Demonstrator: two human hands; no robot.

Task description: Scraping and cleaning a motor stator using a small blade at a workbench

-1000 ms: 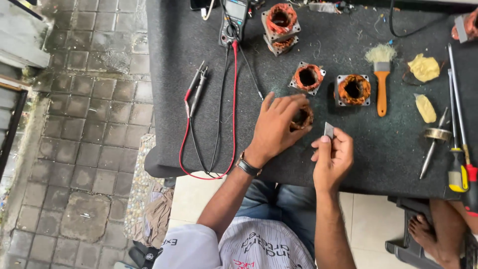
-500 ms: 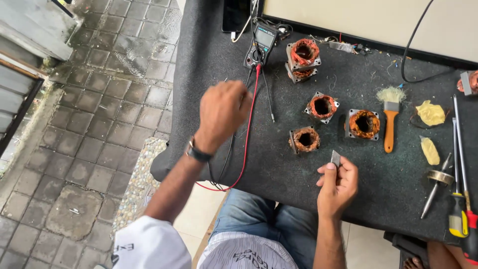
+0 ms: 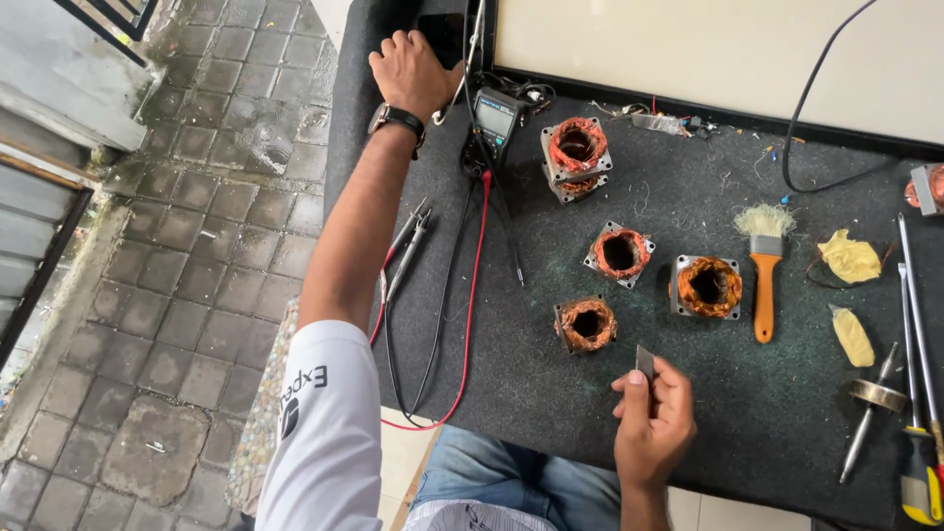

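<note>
Left hand (image 3: pixel 413 69) reaches to 11 o'clock, fingers curled over a dark object, possibly unclasped. Right hand (image 3: pixel 654 418) pinches a small metal strip (image 3: pixel 645 362) beside the nearest copper-wound stator (image 3: pixel 587 324).

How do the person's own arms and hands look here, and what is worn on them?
Both arms are bare from the elbow down, and the hands have no gloves. The left hand has a watch on its wrist, with a dark strap and a metal case. A white short sleeve with dark printed letters covers the left upper arm. The right hand shows no watch, ring or sleeve.
</note>
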